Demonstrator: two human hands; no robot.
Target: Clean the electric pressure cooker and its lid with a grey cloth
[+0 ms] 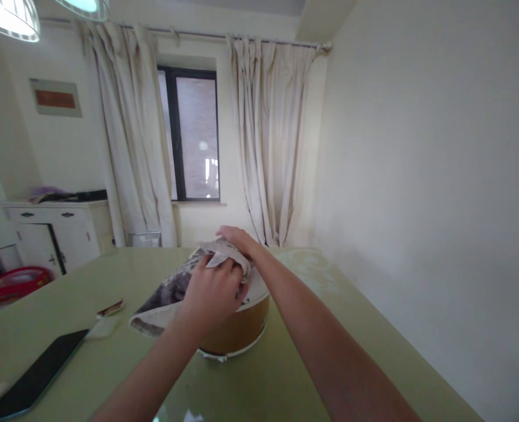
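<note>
Head view: a patterned cloth (171, 291) drapes bunched over the top and left of a brown-and-white drum-shaped object (237, 332) on the green table (154, 266). The left hand (215, 287) grips it with curled fingers; the right hand (239, 240) touches its far side, finger closure impossible to tell.

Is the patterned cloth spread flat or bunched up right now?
Bunched up, partly: the cloth gathers in folds around the left hand and under the right hand, while its other end flares leftward.
</note>
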